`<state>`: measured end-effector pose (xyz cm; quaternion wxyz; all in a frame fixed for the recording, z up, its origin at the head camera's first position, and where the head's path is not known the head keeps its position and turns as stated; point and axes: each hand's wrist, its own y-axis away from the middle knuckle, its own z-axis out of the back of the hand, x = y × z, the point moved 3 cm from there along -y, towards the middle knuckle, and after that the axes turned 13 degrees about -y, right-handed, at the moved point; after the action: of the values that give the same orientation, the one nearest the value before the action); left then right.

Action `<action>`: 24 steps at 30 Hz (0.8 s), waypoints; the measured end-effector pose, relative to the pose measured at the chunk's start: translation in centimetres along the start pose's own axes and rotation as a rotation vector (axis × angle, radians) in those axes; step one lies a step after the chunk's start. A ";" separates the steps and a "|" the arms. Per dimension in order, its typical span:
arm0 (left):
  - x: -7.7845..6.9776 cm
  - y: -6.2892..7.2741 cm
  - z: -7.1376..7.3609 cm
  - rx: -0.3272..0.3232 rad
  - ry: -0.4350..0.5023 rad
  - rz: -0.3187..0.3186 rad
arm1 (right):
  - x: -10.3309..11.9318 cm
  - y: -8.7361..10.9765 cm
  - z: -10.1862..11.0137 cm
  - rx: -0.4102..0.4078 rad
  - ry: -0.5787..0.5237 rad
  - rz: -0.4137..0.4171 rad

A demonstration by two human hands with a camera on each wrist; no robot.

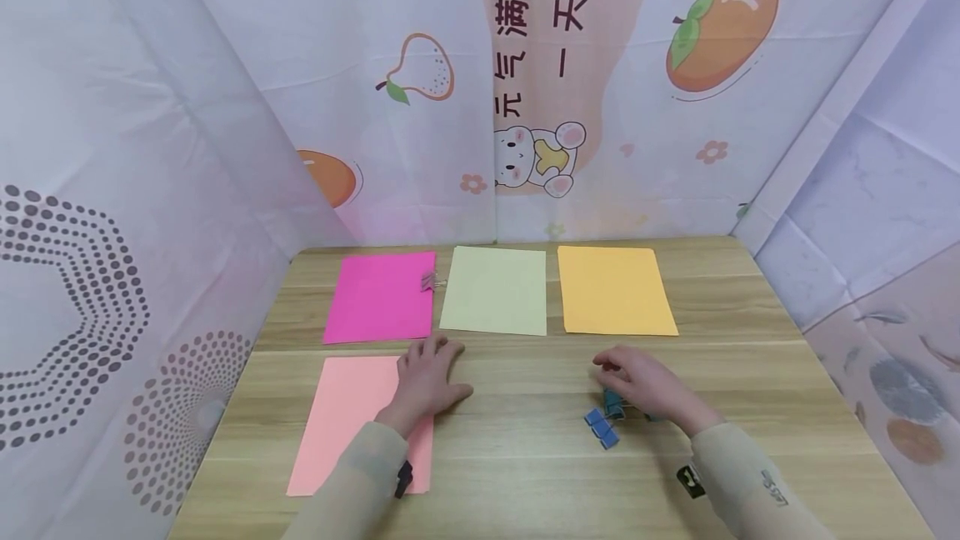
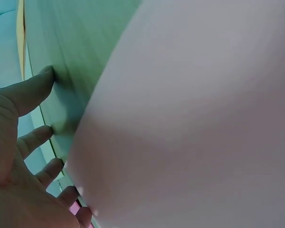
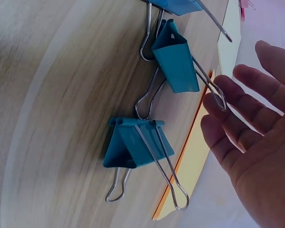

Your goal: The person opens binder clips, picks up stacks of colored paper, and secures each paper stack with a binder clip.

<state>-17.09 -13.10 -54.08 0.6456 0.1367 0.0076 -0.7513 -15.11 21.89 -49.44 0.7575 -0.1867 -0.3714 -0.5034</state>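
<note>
My left hand (image 1: 429, 377) lies palm down with fingers spread, over the upper right corner of a light pink paper (image 1: 348, 407). Its fingertips come down at the paper's edge and hold nothing. On the right, my right hand (image 1: 648, 382) hovers over a few binder clips, its fingers loosely bent. One teal binder clip (image 3: 178, 61) stands closest, and a fingertip overlaps its wire handle in the right wrist view. A second teal binder clip (image 3: 142, 147) lies beside it, mostly hidden under the hand in the head view. A blue binder clip (image 1: 602, 428) is just left of them.
Along the back lie magenta paper (image 1: 375, 298), pale green paper (image 1: 495, 290) and orange-yellow paper (image 1: 617, 290). A small pinkish clip (image 1: 428, 281) grips the magenta sheet's right edge. Printed curtains (image 1: 420, 157) enclose the wooden table (image 1: 525, 440) at the back and sides.
</note>
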 end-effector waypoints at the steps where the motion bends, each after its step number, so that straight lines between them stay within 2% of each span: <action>1: 0.0 0.1 -0.1 -0.006 -0.007 -0.008 | 0.0 0.0 0.0 0.002 0.009 0.003; 10: 0.4 0.4 -0.5 -0.061 -0.044 -0.089 | -0.2 0.1 -0.5 0.029 0.097 0.000; 17: 0.3 0.6 -0.3 -0.051 -0.057 -0.087 | -0.4 0.2 -0.7 0.053 0.142 -0.019; 24: 0.3 0.8 -0.1 -0.041 -0.062 -0.086 | -1.0 0.3 -0.9 0.058 0.154 -0.074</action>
<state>-16.38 -13.52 -54.15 0.6154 0.0996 0.0090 -0.7818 -14.71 22.07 -50.75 0.7698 -0.1118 -0.3331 -0.5329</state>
